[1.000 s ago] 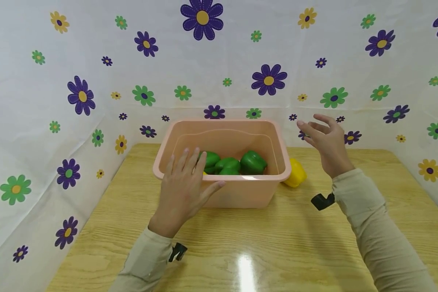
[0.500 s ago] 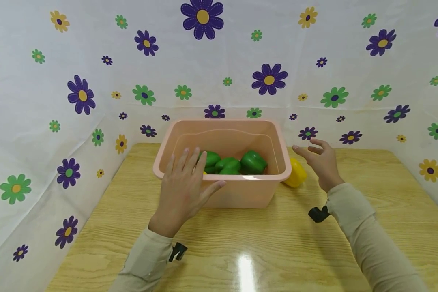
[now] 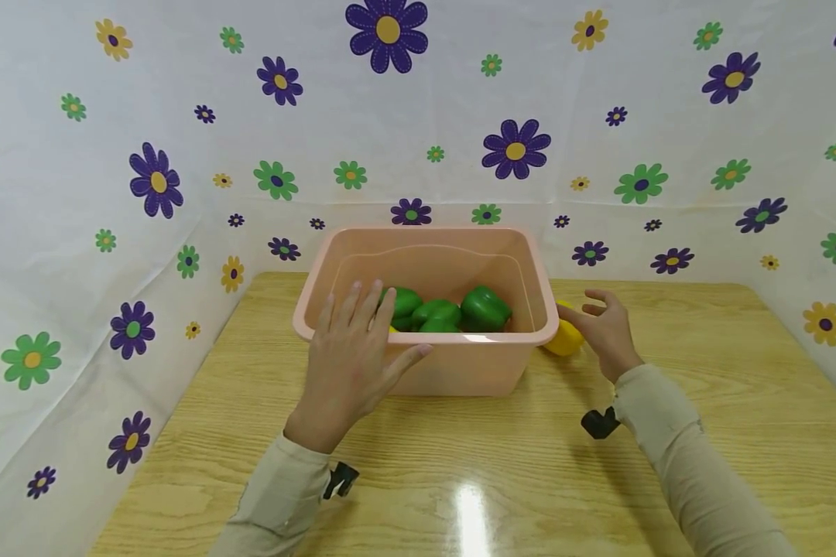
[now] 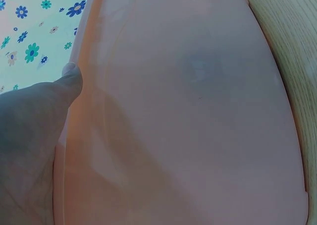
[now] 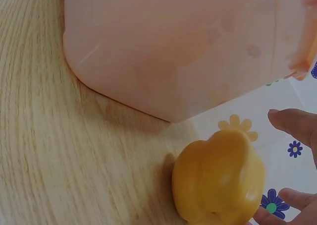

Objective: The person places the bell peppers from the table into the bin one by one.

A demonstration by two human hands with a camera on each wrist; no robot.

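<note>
A pink plastic bin [image 3: 453, 367] stands on the table with several green bell peppers [image 3: 484, 309] inside, plus a sliver of something yellow by my left fingers. My left hand [image 3: 348, 356] rests over the front rim at its left end, fingers straight and spread; in the left wrist view the thumb [image 4: 72, 79] lies along that rim. On the table, right beside the bin's right wall, is a yellow bell pepper [image 5: 218, 178], partly hidden by the bin's rim in the head view. My right hand [image 3: 608, 333] hovers close over it with fingers parted and nothing between them.
The wooden table [image 3: 418, 464] stretches in front of the bin and to both sides. Behind and at the sides hangs a white cloth [image 3: 362, 116] printed with flowers. A small black mount [image 3: 601, 423] sticks out from the right wrist, another [image 3: 341, 480] from the left.
My right hand has come down and slightly left, from above the table's back edge to the yellow bell pepper. The left hand, the bin and the peppers have stayed in place.
</note>
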